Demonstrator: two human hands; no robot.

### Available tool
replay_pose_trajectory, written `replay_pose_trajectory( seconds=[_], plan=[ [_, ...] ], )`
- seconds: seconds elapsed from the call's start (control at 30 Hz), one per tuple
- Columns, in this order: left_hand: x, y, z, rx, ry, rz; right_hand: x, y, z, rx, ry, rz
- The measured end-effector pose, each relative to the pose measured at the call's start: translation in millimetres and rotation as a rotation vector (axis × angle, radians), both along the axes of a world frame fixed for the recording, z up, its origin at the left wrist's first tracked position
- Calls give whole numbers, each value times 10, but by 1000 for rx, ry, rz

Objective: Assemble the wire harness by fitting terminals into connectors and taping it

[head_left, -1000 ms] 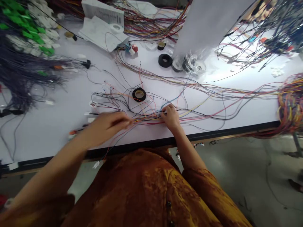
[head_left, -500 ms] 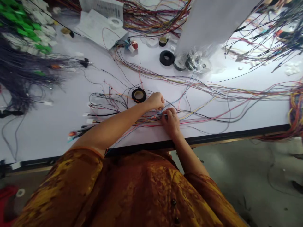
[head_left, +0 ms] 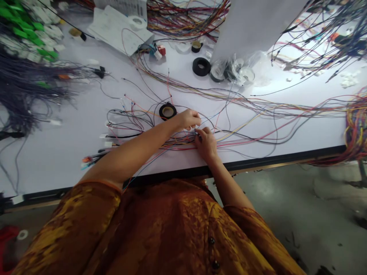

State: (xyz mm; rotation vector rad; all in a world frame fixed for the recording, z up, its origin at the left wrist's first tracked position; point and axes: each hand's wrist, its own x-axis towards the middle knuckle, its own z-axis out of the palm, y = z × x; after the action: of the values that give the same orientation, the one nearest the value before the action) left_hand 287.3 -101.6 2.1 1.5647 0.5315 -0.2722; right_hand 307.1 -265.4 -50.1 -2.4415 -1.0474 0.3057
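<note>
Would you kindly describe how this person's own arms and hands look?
The left hand and right hand are ungloved. Both sleeves are rust-brown with blotchy golden-yellow patterning, ending around the elbows and leaving the forearms uncovered.

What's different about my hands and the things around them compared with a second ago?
Your left hand has swung to the right and farther from you, over the wires, ending close to your right hand. Whether it took hold of or let go of anything is unclear. Your right hand stayed at the wire bundle, and the black tape roll stayed lying just beyond it.
</note>
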Motion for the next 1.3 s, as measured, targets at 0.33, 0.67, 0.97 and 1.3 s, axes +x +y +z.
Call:
replay_pose_trajectory(
  seconds=[0.33, 0.67, 0.97, 1.3],
  plan=[
    [-123, 419, 340, -369, -376, 289, 2, 29, 48, 31, 51, -29],
    [-761, 525, 476, -439, -458, 76, 16, 38, 31, 32, 61, -39],
    [-909, 535, 620, -246, -391, 109, -17, 35, 133, -1, 54, -57],
    [-1022, 451, 410, -280, -381, 362, 157, 589, 372, -18, 33, 48]
  ],
)
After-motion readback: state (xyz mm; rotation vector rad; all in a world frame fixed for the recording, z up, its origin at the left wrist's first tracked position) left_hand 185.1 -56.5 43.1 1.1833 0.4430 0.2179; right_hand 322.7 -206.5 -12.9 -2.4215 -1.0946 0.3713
